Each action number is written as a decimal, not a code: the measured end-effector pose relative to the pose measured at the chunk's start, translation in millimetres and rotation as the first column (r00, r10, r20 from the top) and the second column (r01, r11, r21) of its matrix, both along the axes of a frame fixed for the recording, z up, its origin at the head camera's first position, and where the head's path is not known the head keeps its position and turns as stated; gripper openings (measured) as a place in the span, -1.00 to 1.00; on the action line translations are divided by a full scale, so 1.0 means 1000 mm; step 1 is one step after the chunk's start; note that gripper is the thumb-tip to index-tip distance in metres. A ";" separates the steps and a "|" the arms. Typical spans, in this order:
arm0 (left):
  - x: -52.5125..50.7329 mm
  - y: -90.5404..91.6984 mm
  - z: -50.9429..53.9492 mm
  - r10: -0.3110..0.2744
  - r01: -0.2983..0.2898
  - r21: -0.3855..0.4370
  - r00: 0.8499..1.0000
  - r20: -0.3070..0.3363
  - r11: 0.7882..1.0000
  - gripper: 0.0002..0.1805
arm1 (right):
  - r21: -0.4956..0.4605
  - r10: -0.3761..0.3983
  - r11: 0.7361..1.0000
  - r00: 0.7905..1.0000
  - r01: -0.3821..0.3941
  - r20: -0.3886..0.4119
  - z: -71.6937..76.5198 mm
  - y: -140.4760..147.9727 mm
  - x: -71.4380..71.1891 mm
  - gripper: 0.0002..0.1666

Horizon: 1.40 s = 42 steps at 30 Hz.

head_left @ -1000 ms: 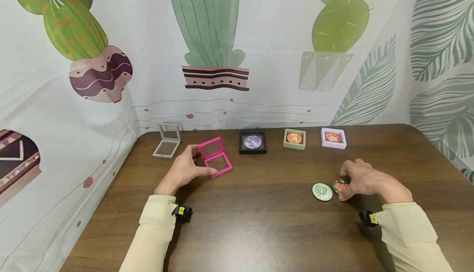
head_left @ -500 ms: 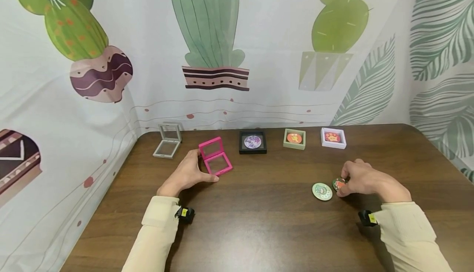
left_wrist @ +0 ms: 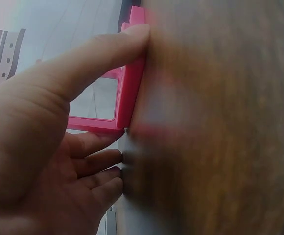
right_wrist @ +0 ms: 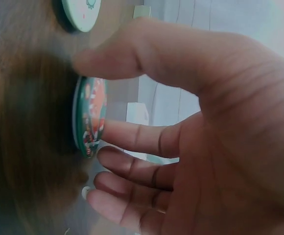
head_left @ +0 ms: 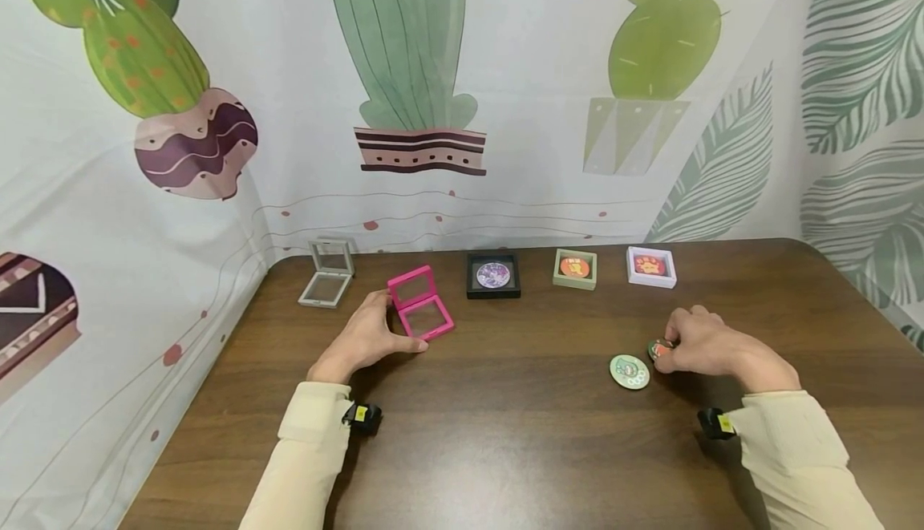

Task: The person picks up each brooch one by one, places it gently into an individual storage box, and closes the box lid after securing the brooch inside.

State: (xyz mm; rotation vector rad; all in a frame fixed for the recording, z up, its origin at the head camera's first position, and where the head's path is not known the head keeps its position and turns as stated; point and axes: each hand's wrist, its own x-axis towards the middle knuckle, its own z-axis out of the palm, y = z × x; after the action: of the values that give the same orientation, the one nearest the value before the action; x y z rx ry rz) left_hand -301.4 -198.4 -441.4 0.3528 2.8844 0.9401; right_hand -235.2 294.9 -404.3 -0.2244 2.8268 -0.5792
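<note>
A pink display case (head_left: 416, 303) stands opened on the wooden table, its lid tilted up. My left hand (head_left: 368, 343) spans its left side, thumb at the front edge and forefinger by the back; the left wrist view shows the thumb on the pink rim (left_wrist: 131, 93). To the right, my right hand (head_left: 711, 344) pinches a round dark green badge with a red-orange picture (head_left: 658, 349) between thumb and forefinger. In the right wrist view that badge (right_wrist: 94, 107) is low over the table, partly behind the thumb. A pale green round badge (head_left: 630, 372) lies just left of it.
Along the back of the table (head_left: 505, 434) sit an opened grey case (head_left: 327, 275), a black case (head_left: 493, 294) with a purple badge, a green case (head_left: 574, 282) and a white case (head_left: 651, 280), the last two with red-orange badges. A printed cloth (head_left: 534, 145) hangs behind.
My left thumb has slid off the pink case's front corner to its front edge. My right thumb and fingers have drawn closer on the dark green badge, which has shifted slightly away from me.
</note>
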 end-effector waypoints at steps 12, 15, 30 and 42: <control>0.000 0.000 0.002 0.006 -0.006 -0.006 1.000 -0.005 1.000 0.08 | -0.056 0.023 0.998 0.998 -0.026 -0.051 -0.001 -0.007 -0.007 -0.47; 0.000 0.000 0.002 0.009 -0.009 -0.007 1.000 -0.003 1.000 0.07 | -0.076 0.025 0.997 0.996 -0.032 -0.088 -0.002 -0.013 -0.008 -0.45; -0.001 0.002 0.000 0.014 -0.014 -0.008 1.000 -0.024 1.000 0.03 | -0.158 0.013 0.986 0.977 -0.048 -0.213 -0.010 -0.046 -0.017 -0.42; 0.001 0.001 0.001 0.015 -0.015 0.006 1.000 -0.015 1.000 0.04 | -0.197 0.027 0.977 0.965 -0.080 -0.260 -0.012 -0.066 -0.018 -0.44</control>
State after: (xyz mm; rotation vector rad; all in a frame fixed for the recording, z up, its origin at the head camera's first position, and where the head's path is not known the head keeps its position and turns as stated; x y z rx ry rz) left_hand -300.3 -197.4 -440.6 0.3415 2.9026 0.9524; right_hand -253.3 229.1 -415.8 -0.4430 2.9919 -0.8918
